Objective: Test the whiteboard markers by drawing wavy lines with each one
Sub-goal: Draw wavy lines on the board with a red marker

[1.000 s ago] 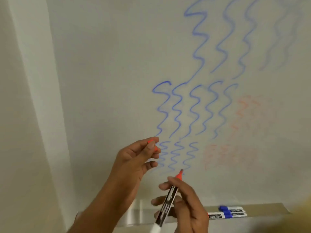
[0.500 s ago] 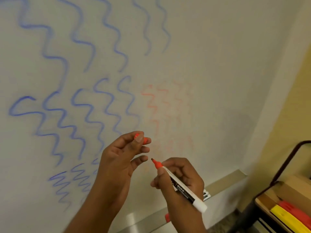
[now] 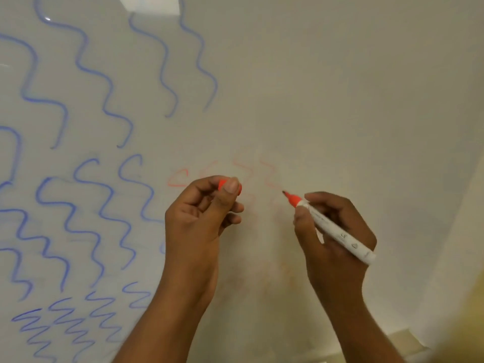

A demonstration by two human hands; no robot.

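Observation:
My right hand grips an uncapped red marker with a white barrel. Its red tip points up and left, close to or touching the whiteboard beside faint red wavy lines. My left hand pinches the marker's red cap between thumb and fingers, just left of the tip. Blue wavy lines cover the left part of the board.
A pale wall strip borders the board on the right. Part of the board's tray ledge shows at the bottom right.
The view swung right and closer to the board. My right hand rose and brought the marker tip up to the faint red lines. The left hand kept holding the cap.

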